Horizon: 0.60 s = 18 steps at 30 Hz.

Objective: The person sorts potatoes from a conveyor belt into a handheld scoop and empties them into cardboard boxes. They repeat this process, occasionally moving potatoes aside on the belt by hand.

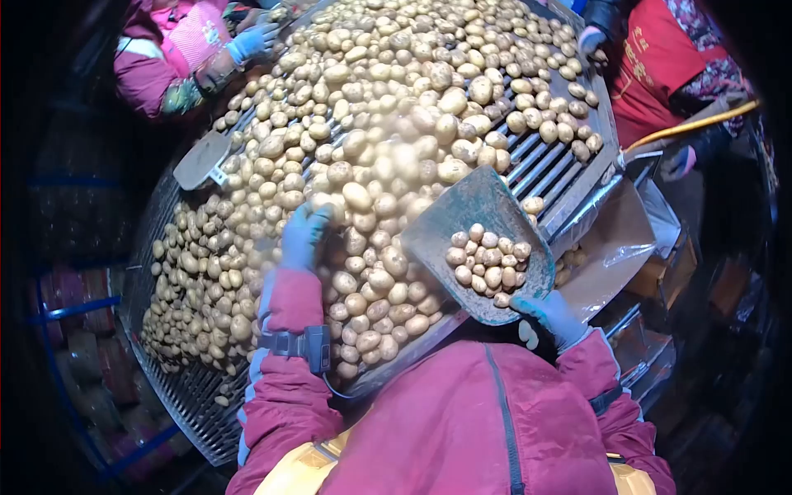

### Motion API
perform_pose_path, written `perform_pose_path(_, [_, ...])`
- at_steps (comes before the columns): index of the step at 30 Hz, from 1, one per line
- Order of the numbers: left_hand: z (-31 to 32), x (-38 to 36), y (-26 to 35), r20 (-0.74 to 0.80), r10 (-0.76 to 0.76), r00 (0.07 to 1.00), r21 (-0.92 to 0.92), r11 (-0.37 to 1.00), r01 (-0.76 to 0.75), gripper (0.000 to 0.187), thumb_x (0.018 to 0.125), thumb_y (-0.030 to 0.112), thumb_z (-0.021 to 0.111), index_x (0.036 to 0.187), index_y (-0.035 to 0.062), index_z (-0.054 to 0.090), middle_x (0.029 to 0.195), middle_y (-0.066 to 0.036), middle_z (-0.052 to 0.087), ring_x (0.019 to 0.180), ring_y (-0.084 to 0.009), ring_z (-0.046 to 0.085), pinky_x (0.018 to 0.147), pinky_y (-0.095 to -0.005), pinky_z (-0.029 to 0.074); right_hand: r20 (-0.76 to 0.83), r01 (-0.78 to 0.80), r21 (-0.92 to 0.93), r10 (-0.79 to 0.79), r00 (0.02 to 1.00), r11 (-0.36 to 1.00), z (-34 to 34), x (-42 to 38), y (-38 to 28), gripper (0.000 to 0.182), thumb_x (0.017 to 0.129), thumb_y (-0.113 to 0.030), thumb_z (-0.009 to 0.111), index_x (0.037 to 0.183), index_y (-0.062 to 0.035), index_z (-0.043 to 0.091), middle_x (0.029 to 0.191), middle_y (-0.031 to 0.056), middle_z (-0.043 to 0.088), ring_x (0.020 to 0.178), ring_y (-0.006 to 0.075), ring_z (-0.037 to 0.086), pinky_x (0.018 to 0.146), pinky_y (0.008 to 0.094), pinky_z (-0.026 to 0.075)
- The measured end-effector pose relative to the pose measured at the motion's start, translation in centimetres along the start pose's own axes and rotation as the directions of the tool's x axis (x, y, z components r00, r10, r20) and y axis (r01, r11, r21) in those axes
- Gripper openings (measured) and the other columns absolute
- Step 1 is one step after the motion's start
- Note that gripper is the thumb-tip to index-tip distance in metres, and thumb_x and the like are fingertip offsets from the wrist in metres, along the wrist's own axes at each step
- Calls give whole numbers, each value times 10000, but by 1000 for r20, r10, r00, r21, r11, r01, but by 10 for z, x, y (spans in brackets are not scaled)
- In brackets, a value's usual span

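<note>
My right hand (554, 318), in a blue-grey glove, grips the near edge of a worn green scoop (445, 223). Inside the scoop lies a cluster of small potatoes (488, 257); its wide end points up and left over the heap. My left hand (305, 237), gloved alike, reaches onto the large pile of potatoes (379, 289). Its fingers look apart and touch potatoes at their tips, with none plainly held. The palm side of this hand is hidden.
A slatted metal sorting table (216, 421) carries the pile. Another scoop (203, 160) lies at its left side. Co-workers' gloved hands (252, 43) (591, 43) are at the far edge. A cardboard box (615, 247) and a yellow hose (693, 125) are on the right.
</note>
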State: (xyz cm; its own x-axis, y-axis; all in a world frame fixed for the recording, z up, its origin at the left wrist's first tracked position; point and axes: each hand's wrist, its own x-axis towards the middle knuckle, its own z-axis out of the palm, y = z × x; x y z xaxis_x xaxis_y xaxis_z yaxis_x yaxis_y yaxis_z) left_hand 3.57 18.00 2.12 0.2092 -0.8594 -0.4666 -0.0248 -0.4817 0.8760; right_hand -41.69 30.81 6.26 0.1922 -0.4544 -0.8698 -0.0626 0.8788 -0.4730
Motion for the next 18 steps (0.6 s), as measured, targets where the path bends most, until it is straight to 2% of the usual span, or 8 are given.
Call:
perform_pose_path(1, [1,3,-1,93,49,994,-374,927,-11,379,963,229,656,1268,11,605,1176,-96,674,1070,-205,655,887,-373,565,-4,-41,-9,41,999,999,-1,-7,-4,254,884,-249,768,907,1,731,666,62,672,541,140,606,501,285,478])
perform_pose_path(3, [12,12,6,141,-4,990,-700,707,103,461,965,213,633,1371,11,548,1301,-146,632,1160,-260,640,954,-407,558,-37,-55,11,55,998,998,-12,-2,11,294,887,-247,769,1011,15,726,778,48,702,618,116,607,558,276,497])
perform_pose_path(4, [24,8,26,279,76,957,-746,644,167,441,970,176,624,1374,16,547,1314,-161,625,1195,-332,616,1041,-514,517,-60,-54,12,55,997,998,-18,-1,16,315,889,-242,767,1056,20,717,835,49,712,666,116,620,600,277,513])
perform_pose_path(7, [72,15,71,500,124,857,-687,659,306,607,982,439,585,1421,26,509,1361,-168,591,1226,-366,577,993,-507,496,-65,-21,98,28,997,995,-36,10,46,383,894,-226,764,1172,23,680,996,56,716,827,128,645,741,288,536])
perform_pose_path(9, [111,34,92,479,74,875,-571,783,246,606,970,516,589,1337,35,567,1217,-144,652,1024,-302,656,868,-425,536,-94,56,157,-42,995,986,-43,9,58,350,892,-261,764,1077,24,679,897,80,696,729,155,635,652,291,504])
perform_pose_path(11, [136,98,79,439,36,898,-429,886,174,437,959,395,642,1144,1,675,1008,-127,712,903,-264,685,779,-349,567,-138,116,178,-91,986,977,-39,-2,53,346,889,-311,763,909,28,697,697,111,674,525,182,615,469,288,457])
perform_pose_path(14, [200,123,119,378,201,904,85,964,-250,200,863,101,660,1009,-20,724,913,-78,728,794,-158,671,707,-298,546,-169,108,191,-75,983,976,-46,-10,58,369,889,-326,761,841,36,707,604,133,666,428,197,607,382,290,438])
perform_pose_path(18, [256,192,131,445,356,822,698,437,-567,254,811,193,659,1021,116,780,913,-132,757,763,-208,723,705,-325,571,-194,41,213,1,981,976,-49,-36,43,371,896,-303,747,858,64,704,617,165,668,439,228,616,394,315,461])
